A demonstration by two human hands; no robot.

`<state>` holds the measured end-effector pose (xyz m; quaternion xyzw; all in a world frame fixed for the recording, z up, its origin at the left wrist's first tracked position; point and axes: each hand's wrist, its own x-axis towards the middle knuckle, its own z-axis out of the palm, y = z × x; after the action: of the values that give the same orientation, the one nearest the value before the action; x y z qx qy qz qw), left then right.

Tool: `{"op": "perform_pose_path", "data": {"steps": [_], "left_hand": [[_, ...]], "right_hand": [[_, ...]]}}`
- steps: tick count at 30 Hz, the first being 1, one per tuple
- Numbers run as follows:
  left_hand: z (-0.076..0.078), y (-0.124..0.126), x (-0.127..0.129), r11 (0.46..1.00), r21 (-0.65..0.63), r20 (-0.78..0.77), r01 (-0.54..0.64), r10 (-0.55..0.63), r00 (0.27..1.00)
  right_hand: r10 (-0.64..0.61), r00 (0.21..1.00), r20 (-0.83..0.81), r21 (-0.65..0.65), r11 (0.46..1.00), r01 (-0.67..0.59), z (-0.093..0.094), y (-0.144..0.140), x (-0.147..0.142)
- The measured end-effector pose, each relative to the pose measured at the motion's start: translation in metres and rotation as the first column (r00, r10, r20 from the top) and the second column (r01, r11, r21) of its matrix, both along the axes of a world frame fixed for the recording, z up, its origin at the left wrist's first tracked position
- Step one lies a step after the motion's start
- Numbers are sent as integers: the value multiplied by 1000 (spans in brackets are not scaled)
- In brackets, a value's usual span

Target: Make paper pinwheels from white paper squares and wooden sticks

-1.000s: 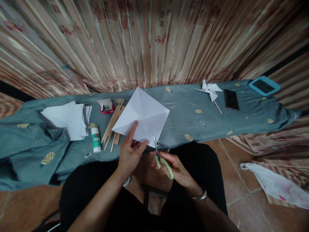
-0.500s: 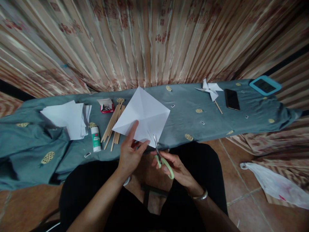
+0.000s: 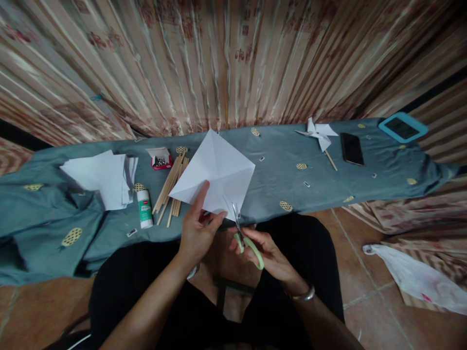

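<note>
Table: our cloth-covered table [image 3: 277, 187] before curtains.
Left hand [image 3: 197, 233]: we pinch the paper square [image 3: 217, 172] steady.
Right hand [image 3: 268, 253]: we grip scissors [image 3: 242, 236], cutting a corner.

Paper [image 3: 215, 170]: one white square sheet, creased along both diagonals, held corner-up like a diamond, tilted, above the near edge of the worktop. Its lower corner is pinched in the left hand [image 3: 197, 233].

Scissors [image 3: 242, 238]: pale green handles, short metal blades pointing up. Gripped in the right hand [image 3: 268, 255]; the blades meet the sheet's lower corner along a crease.
</note>
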<state>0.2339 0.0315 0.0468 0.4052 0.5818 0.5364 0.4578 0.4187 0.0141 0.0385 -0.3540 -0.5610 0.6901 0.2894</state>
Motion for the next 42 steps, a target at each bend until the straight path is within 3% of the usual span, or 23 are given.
{"op": "perform_pose_path", "data": {"steps": [30, 42], "left_hand": [[0, -1, -1, 1000, 16, -2, -8, 8, 1000], [3, 0, 0, 1000, 1, 21, -3, 3, 1000]], "right_hand": [[-82, 996, 34, -8, 997, 82, -7, -4, -3], [-117, 990, 75, -108, 986, 125, -13, -5, -3]]}}
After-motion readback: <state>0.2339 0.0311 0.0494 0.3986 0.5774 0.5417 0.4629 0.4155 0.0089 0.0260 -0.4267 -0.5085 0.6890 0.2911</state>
